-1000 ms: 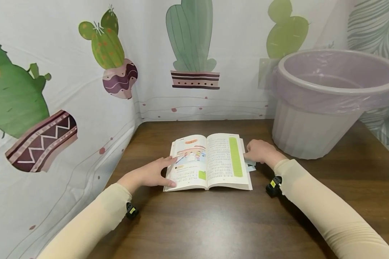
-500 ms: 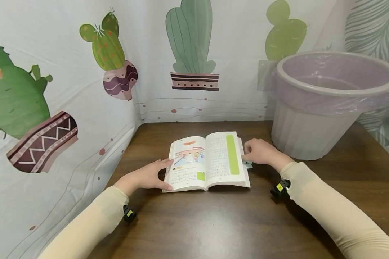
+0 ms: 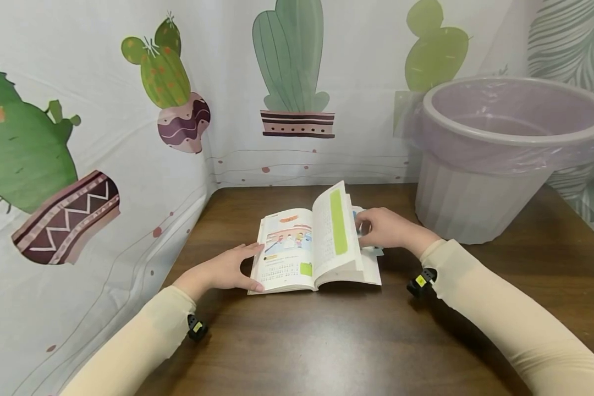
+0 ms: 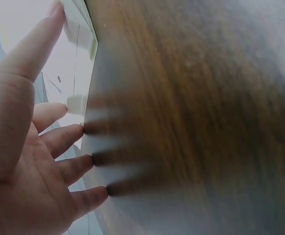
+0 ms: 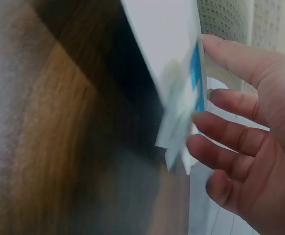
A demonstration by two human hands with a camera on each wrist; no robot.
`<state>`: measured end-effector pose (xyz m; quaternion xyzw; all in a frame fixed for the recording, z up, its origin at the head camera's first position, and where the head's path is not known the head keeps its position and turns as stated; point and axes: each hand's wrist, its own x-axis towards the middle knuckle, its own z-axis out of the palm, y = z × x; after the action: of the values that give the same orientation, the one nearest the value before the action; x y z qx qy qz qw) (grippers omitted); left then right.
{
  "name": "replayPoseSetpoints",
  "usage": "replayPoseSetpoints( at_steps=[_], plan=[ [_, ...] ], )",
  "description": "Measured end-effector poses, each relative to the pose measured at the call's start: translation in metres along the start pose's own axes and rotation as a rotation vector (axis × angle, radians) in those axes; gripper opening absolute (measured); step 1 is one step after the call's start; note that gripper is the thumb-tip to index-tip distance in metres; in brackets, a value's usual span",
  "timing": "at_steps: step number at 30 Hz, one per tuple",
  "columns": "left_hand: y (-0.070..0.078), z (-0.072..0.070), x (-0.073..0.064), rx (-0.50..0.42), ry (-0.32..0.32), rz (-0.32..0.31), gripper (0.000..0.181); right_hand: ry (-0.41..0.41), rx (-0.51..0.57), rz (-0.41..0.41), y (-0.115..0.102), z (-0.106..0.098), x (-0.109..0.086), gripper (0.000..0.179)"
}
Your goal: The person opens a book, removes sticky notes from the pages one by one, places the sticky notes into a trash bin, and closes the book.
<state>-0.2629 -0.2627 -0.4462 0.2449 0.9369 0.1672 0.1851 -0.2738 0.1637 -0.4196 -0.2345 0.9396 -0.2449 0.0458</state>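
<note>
An open book lies on the table, with a coloured picture on its left page. Its right-hand pages are raised and lean toward the spine. My left hand rests at the book's left edge, fingers and thumb spread; in the left wrist view the thumb reaches over the page. At the right edge, my right hand touches the page edges with loosely bent fingers and a gap between thumb and index finger. Pale paper strips stick out beside its fingertips, in front of a page with a blue patch.
A large pale bin with a lilac plastic liner stands on the table at the back right. Cactus-printed cloth hangs behind and to the left. The brown tabletop spreads out in front of the book.
My right hand has moved left at the book's right edge, and the right-hand pages have risen toward the spine. The left hand shifted slightly left, then stayed at the left edge.
</note>
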Motion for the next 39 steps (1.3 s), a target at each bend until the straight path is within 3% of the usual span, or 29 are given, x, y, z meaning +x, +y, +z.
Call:
replayPoseSetpoints(
  at_steps=[8,18,27,39],
  plan=[
    [-0.001,0.000,-0.003,0.003,0.014,0.006,0.122,-0.055,0.036,-0.057,-0.008,0.004,0.013,0.029],
    [-0.003,0.001,-0.003,-0.009,0.032,0.025,0.115,-0.073,0.031,-0.091,-0.038,0.008,0.027,0.033],
    [0.000,0.002,-0.002,0.020,0.027,0.009,0.115,-0.131,-0.111,-0.140,-0.054,0.026,0.041,0.053],
    [-0.006,-0.001,-0.006,-0.003,0.039,0.001,0.103,-0.247,-0.216,-0.054,-0.062,0.039,0.038,0.067]
  ],
)
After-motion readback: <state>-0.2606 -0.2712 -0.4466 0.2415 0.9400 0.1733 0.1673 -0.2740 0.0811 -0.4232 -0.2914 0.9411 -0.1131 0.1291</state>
